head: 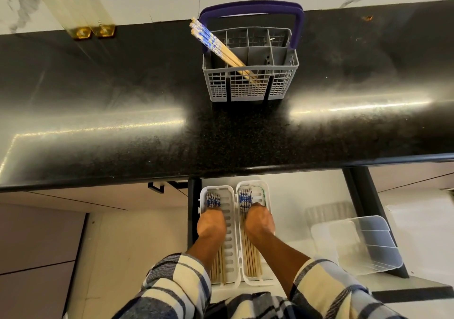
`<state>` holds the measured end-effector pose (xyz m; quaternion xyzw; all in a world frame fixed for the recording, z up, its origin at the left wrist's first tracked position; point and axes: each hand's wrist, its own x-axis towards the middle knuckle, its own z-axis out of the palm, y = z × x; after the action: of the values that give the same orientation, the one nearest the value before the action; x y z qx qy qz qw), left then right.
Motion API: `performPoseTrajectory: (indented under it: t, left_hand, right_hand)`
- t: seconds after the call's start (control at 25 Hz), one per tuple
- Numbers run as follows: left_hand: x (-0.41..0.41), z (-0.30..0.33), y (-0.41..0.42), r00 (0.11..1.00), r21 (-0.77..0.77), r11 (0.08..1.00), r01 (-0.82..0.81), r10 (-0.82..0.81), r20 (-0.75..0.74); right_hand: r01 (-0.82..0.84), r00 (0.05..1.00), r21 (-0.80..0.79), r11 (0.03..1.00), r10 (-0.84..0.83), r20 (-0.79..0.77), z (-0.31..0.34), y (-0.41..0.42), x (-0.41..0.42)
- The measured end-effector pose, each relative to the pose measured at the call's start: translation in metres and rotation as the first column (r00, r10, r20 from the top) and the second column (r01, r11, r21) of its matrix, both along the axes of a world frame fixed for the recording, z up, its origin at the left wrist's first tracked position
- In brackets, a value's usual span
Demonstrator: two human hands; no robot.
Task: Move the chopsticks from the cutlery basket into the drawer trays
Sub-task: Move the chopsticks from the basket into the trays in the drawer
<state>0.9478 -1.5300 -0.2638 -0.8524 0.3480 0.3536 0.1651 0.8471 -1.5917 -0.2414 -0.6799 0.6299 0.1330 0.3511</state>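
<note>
Left hand (211, 223) down in the left tray (229, 240), back of the hand up, fingers hidden beneath it over a bundle of chopsticks (213, 199) whose blue-patterned ends poke out ahead of the knuckles. Grip here: cannot tell how far curled, only that the hand lies on or around the sticks.

Right hand (260, 220) likewise low in the right tray (266, 197), just beside the first, covering a 2nd chopstick bundle (245, 199); fingers again out of sight, so grip undetermined. Bare wooden tips showing behind both wrists. Plaid sleeves (177, 282) at the bottom edge.

Up on the black surface (98, 112): grey cutlery basket (250, 88) with a purple handle, several remaining chopsticks (222, 48) leaning toward its left corner.

Far right in the drawer: a clear plastic container (356, 242), tilted.
</note>
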Motion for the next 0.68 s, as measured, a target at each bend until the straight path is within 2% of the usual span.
performPoseTrajectory:
  t: [0.12, 0.44, 0.68]
  left_hand:
    - [-0.006, 0.000, 0.009, 0.999, -0.015, 0.999, 0.040, -0.040, -0.006]
    - [-0.029, 0.001, 0.038, 0.979, -0.021, 0.980, 0.199, -0.200, -0.049]
    - [-0.028, -0.003, 0.043, 0.979, -0.029, 0.981, 0.191, -0.193, -0.065]
  right_hand:
    - [-0.062, 0.998, -0.019, 0.998, 0.062, 0.002, -0.001, 0.007, -0.005]
    - [-0.050, 0.998, 0.004, 0.999, 0.051, -0.031, -0.009, 0.024, -0.018]
    - [-0.060, 0.997, 0.000, 0.998, 0.060, -0.049, -0.010, 0.024, -0.019]
